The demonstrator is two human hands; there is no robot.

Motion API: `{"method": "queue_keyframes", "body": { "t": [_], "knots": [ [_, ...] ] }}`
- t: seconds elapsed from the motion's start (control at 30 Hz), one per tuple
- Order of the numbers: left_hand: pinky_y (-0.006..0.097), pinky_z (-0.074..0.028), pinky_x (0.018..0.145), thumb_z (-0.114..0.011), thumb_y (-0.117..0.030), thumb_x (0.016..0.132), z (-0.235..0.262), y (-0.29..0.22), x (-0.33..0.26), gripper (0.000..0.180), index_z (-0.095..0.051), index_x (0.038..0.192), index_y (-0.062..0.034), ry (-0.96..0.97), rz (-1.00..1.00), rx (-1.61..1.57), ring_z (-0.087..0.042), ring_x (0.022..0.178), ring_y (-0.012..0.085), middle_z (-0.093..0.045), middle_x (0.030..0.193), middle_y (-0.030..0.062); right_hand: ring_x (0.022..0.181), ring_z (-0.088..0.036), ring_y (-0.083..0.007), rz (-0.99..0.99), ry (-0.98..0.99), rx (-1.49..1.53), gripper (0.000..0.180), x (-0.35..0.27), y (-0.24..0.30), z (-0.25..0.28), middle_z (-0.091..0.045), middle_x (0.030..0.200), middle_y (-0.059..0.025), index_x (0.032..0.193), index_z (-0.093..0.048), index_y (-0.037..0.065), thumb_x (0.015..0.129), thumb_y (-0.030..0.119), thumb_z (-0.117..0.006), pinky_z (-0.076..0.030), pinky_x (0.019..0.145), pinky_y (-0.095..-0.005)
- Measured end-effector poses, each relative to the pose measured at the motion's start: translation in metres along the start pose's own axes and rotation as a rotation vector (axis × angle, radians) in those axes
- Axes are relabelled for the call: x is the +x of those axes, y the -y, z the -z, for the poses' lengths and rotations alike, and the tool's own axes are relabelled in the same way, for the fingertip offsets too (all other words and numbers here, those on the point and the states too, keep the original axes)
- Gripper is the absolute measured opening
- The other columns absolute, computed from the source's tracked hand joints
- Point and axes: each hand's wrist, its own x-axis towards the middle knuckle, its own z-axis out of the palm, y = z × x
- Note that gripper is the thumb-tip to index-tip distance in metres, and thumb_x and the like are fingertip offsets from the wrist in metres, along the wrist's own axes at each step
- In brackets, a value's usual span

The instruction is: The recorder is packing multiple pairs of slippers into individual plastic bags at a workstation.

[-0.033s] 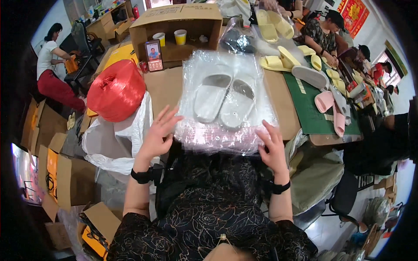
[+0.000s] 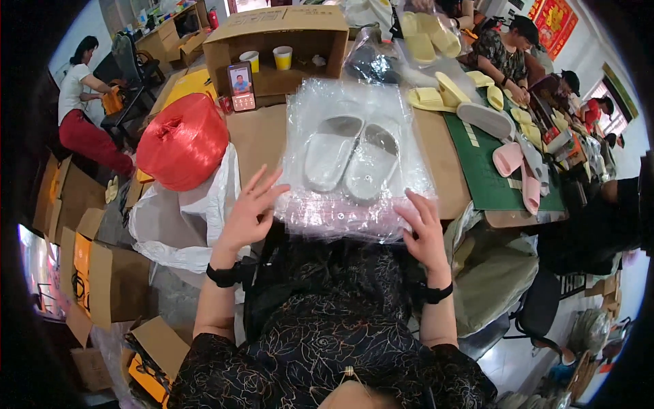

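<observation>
A pair of light grey slide slippers (image 2: 332,153) lies in the middle of the table, toes toward me. Clear plastic bags (image 2: 300,204) are stacked there, and glossy film seems to cover the slippers; whether they are inside the top bag I cannot tell. At the stack's near left corner is my left hand (image 2: 252,215), fingers spread, holding nothing. My right hand (image 2: 424,232) is at the near right corner with its fingers apart, close to or touching the plastic. Each wrist wears a black band.
Behind the bags stands an open cardboard box (image 2: 286,20) with paper cups, a phone (image 2: 241,87) leaning beside it. A red twine roll (image 2: 182,142) is at the left. Yellow slippers (image 2: 436,95) and pink slippers (image 2: 507,160) lie right, where other people work.
Both hands have shifted very slightly, the right one a little inward over the edge of the bags. The slippers and bags have barely moved.
</observation>
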Motion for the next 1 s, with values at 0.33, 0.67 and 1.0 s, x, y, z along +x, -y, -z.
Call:
{"method": "queue_keyframes", "body": {
  "t": [0.33,0.67,1.0],
  "knots": [
    [0.041,-0.044,0.100,-0.065,-0.003,0.086,-0.018,0.003,0.009,0.007,-0.070,0.091,-0.0044,-0.088,0.028,-0.231,-0.054,0.125,0.0299,-0.070,0.114,0.0072,0.104,-0.064,-0.0244,-0.269,-0.239,0.470,0.007,-0.011,-0.023,-0.029,-0.071,0.099,-0.0089,0.091,-0.065,0.001,0.093,0.006,-0.060,-0.049,0.089,-0.0365],
    [0.039,-0.046,0.068,-0.058,-0.016,0.092,-0.049,0.003,0.039,0.015,-0.068,0.091,-0.0042,-0.295,0.220,-0.113,-0.062,0.071,0.0258,-0.065,0.068,0.0067,0.060,-0.058,-0.0100,-0.587,-0.421,0.619,0.012,0.007,-0.034,-0.049,-0.063,0.070,-0.0047,0.094,-0.062,-0.002,0.095,0.009,-0.059,-0.049,0.060,-0.0267],
    [0.044,-0.045,0.091,-0.063,-0.014,0.084,-0.055,-0.019,0.060,0.029,-0.064,0.112,-0.0049,-0.256,0.361,0.328,-0.061,0.100,0.0349,-0.069,0.094,0.0132,0.049,-0.050,-0.0198,-0.608,-0.406,0.148,0.012,0.014,-0.037,-0.066,-0.051,0.055,-0.0071,0.094,-0.067,0.005,0.086,0.014,-0.067,-0.039,0.050,-0.0354]
  ]
}}
